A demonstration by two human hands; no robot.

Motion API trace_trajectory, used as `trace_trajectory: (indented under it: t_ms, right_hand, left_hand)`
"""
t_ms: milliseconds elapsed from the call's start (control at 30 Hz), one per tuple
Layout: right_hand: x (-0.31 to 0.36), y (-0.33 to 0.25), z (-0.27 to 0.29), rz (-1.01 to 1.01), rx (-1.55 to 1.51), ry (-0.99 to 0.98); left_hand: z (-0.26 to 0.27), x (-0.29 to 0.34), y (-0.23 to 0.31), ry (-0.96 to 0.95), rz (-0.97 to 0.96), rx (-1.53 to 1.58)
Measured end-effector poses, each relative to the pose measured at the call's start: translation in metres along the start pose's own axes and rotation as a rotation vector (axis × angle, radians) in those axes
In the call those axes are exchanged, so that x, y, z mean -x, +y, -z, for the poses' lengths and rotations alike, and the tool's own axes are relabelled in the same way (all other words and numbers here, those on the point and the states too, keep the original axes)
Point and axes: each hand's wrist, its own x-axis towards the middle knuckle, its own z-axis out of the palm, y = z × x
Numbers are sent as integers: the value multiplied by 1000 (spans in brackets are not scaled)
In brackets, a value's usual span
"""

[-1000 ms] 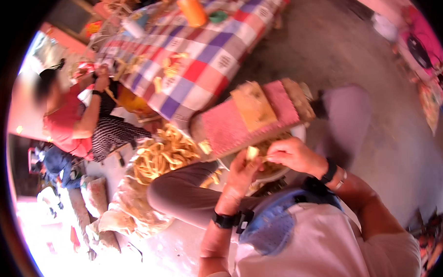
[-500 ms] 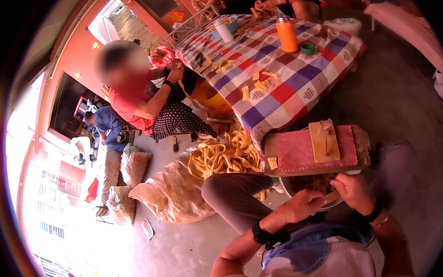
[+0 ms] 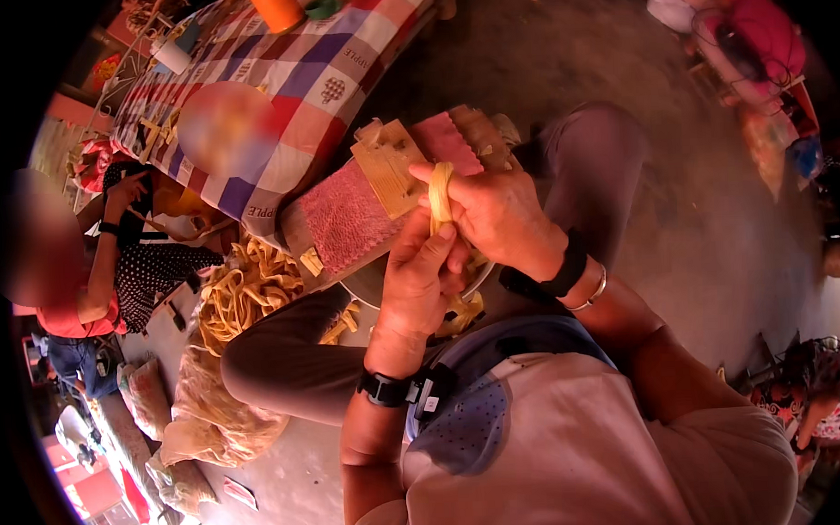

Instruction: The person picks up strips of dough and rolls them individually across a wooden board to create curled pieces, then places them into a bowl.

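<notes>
A flat, pale yellow strip (image 3: 441, 192) runs between my hands, bent over at its top. My left hand (image 3: 413, 279) pinches its lower part between thumb and fingers. At the upper end, my right hand (image 3: 503, 213) has its fingers round the strip, with the index finger behind the bend. Both hands are over the near edge of a board covered with pink textured cloth (image 3: 344, 214). On this cloth lies a small wooden block (image 3: 386, 168). Below my hands, a round bowl (image 3: 364, 290) is partly hidden, with yellow pieces (image 3: 465, 312) showing at it.
Left of my knee, a heap of yellow strips (image 3: 245, 292) tops a large plastic bag (image 3: 223, 399). Beyond the board stands a table with a checked cloth (image 3: 338, 43), bearing an orange flask (image 3: 277, 8). A person (image 3: 73, 275) sits at the left. Filled sacks (image 3: 145, 397) stand farther left.
My hands have risen from over the bowl to the board's near edge. The strip now stands up, bent at its top. The view has swung to the right.
</notes>
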Motion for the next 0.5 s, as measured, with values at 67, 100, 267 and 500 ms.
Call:
trace_trajectory:
  t_ms: [67, 100, 267, 500]
  right_hand:
    - [9, 1, -1, -96, -48, -94]
    - [11, 2, -2, -106, -58, -106]
    - [22, 11, -10, -62, -105, -125]
    - [54, 16, -43, -940, -1228, -422]
  left_hand:
    - [12, -5, -12, -45, 66, 132]
    - [15, -5, -15, -47, 92, 159]
    - [40, -4, -9, 21, 81, -457]
    - [30, 0, -9, 232, -793, -1772]
